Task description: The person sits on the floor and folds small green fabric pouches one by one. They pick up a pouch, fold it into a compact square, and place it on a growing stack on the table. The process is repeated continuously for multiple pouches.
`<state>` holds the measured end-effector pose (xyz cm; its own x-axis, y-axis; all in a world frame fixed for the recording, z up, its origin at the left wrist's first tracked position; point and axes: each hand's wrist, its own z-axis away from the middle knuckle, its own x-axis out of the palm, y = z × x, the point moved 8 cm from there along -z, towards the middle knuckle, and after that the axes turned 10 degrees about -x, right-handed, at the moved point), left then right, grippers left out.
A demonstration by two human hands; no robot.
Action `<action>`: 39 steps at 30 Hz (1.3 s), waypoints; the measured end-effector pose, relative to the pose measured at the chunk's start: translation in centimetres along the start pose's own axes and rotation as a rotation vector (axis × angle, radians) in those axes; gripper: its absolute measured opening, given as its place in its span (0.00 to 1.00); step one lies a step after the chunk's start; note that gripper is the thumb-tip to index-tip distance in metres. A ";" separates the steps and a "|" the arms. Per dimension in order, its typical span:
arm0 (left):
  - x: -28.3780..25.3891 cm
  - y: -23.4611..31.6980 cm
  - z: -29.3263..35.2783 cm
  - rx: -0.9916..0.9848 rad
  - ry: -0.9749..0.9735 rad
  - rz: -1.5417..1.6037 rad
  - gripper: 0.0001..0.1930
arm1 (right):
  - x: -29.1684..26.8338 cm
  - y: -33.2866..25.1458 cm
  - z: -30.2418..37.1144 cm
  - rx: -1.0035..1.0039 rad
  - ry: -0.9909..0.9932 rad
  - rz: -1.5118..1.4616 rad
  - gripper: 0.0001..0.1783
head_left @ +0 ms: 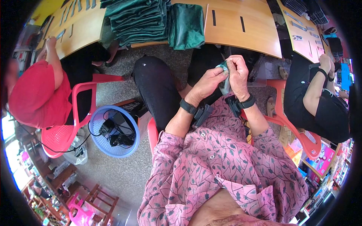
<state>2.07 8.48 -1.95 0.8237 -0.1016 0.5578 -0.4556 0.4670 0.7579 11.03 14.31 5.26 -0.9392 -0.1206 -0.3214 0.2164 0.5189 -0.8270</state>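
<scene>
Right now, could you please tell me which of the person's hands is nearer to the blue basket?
Left. The left hand is apart from the blue basket, to its right; the right hand is just beyond, farther right.

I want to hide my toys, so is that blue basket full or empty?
Neither: the blue basket is partly filled. A tangle of black cables lies inside, but plenty of the basket's inner wall shows bare.
</scene>
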 end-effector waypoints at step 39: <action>0.5 2.2 1.6 0.061 -0.031 0.487 0.16 | -0.3 0.0 -1.0 0.043 -0.064 -0.087 0.04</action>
<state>0.98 8.07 0.52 0.5001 0.0894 0.8614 -0.8052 0.4141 0.4245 11.04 15.16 5.79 -0.9364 -0.2179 -0.2751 0.1473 0.4674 -0.8717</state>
